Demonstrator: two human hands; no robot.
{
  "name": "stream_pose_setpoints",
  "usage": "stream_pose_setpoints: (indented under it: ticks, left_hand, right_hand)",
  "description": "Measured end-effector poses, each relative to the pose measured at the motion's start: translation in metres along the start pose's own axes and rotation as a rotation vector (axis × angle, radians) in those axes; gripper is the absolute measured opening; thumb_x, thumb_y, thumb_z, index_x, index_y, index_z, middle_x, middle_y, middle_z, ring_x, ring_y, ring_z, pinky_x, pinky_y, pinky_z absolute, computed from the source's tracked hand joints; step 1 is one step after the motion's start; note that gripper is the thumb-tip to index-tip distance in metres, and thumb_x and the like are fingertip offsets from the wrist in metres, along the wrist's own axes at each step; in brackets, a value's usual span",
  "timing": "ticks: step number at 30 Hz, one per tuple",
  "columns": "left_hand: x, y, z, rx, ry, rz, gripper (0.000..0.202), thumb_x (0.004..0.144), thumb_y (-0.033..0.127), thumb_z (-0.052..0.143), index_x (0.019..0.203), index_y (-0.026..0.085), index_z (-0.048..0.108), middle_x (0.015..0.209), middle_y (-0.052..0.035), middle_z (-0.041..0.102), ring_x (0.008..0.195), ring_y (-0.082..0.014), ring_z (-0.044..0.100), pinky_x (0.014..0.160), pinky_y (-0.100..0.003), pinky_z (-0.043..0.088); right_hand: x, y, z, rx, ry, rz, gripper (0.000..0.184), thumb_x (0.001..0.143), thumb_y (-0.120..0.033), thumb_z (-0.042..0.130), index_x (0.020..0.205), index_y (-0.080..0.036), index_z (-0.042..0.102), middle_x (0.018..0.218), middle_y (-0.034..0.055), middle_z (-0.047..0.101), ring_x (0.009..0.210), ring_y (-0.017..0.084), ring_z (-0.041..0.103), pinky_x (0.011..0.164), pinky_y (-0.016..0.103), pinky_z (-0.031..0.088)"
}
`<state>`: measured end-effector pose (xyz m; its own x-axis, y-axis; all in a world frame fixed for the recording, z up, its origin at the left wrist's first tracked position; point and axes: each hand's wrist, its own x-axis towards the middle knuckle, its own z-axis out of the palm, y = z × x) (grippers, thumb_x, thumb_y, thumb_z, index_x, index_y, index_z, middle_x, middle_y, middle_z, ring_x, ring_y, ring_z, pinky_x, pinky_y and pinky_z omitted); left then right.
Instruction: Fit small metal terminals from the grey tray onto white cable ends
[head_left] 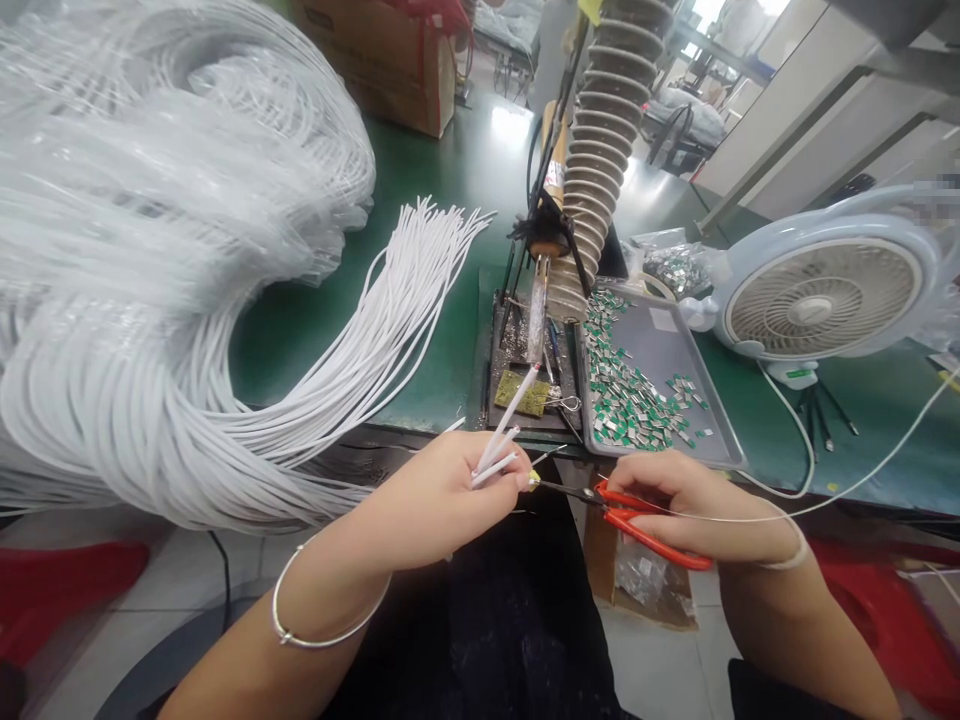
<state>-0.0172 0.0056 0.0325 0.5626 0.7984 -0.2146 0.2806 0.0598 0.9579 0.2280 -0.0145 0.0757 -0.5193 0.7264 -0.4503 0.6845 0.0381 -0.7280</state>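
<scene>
On the green table (427, 170) in front of the person, the left hand (427, 500) is shut tight. Its fingers pinch a few white cable ends (495, 450), and the ends poke up and out, away from the palm, so they are easy to get at. The right hand (675, 500) is curled shut around red-handled metal scissors (660, 545), and the thin black tips point at the left hand. A thin white wire (847, 490) runs past the right hand and off to the right.

A big soft pile of long white cables (150, 250) lies on the left, close enough to reach. On the right, a flat grey metal tray (660, 350) holds many small green and silver clips (622, 390), spread out so they are easy to pick up. Nearer the person, a clear plastic bag of silver bits (641, 580) rests on brown cardboard (600, 560).
</scene>
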Motion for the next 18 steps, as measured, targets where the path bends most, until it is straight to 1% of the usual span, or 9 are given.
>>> stream_pose_setpoints:
  ticks: [3,6,11,14,18]
  left_hand:
    - [0.0008,-0.0004,-0.0017,0.02,-0.041,0.005,0.018,0.079,0.028,0.048,0.069,0.02,0.06,0.057,0.0028,0.047,0.052,-0.0121,0.039,0.05,-0.024,0.033]
    - [0.0024,-0.0012,-0.003,0.032,-0.061,0.023,0.02,0.08,0.03,0.047,0.069,0.02,0.06,0.057,0.0032,0.046,0.052,-0.012,0.038,0.05,-0.023,0.032]
    - [0.0046,-0.002,-0.0035,0.018,-0.069,0.017,0.018,0.077,0.028,0.049,0.068,0.019,0.062,0.056,0.0034,0.049,0.05,-0.0115,0.039,0.049,-0.023,0.032]
    - [0.0053,-0.0015,-0.004,0.062,-0.088,0.032,0.018,0.077,0.026,0.048,0.068,0.018,0.061,0.055,0.004,0.047,0.051,-0.0112,0.039,0.049,-0.022,0.031]
    - [0.0079,-0.0012,-0.0054,0.135,-0.172,0.022,0.018,0.079,0.026,0.045,0.07,0.018,0.058,0.055,0.0053,0.043,0.052,-0.0105,0.037,0.049,-0.021,0.031]
  right_hand:
    - [0.0022,0.0001,-0.001,0.019,-0.038,0.006,0.007,0.08,-0.024,0.056,0.079,-0.017,0.059,0.072,-0.0011,0.063,0.063,0.009,0.056,0.055,0.019,0.044]
    - [0.0034,0.0023,-0.0018,0.016,-0.044,-0.001,0.007,0.079,-0.024,0.056,0.079,-0.017,0.059,0.071,-0.0014,0.062,0.062,0.01,0.055,0.055,0.019,0.043]
    - [0.0028,0.0043,-0.0025,-0.078,-0.039,-0.03,0.01,0.08,-0.026,0.055,0.078,-0.017,0.058,0.071,-0.0012,0.06,0.063,0.009,0.053,0.055,0.019,0.041]
    - [0.003,0.0039,-0.0027,-0.101,-0.061,-0.019,0.012,0.081,-0.027,0.054,0.077,-0.016,0.057,0.07,-0.0009,0.059,0.062,0.009,0.052,0.055,0.019,0.04]
    - [0.005,0.0049,-0.0034,-0.153,-0.089,-0.016,0.014,0.08,-0.028,0.055,0.076,-0.015,0.056,0.069,0.0001,0.059,0.06,0.009,0.051,0.054,0.02,0.039]
